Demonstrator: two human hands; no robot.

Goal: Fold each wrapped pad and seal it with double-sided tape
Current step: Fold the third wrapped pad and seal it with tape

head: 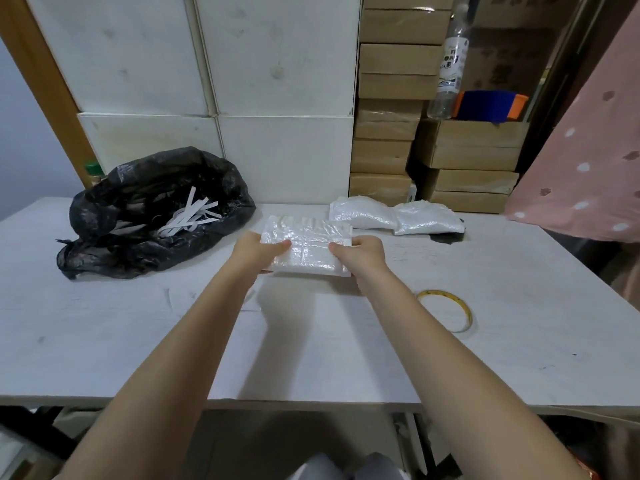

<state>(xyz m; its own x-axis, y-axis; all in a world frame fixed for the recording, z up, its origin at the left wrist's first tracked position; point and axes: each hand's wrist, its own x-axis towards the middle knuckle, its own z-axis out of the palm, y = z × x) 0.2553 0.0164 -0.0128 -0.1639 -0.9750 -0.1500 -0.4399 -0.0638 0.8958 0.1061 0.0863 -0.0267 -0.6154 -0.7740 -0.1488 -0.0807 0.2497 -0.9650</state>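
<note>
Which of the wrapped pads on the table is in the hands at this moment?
The flat wrapped pad at centre, gripped by left hand and right hand. The other pads lie untouched behind it.

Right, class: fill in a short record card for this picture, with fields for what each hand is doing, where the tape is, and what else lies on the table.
left hand: grips left edge of the wrapped pad
right hand: grips its right edge
pad state: held over the table
tape roll: flat on table, right of the right forearm, untouched
other pads: at the table's far edge
black bag: far left, white paper strips inside
</note>
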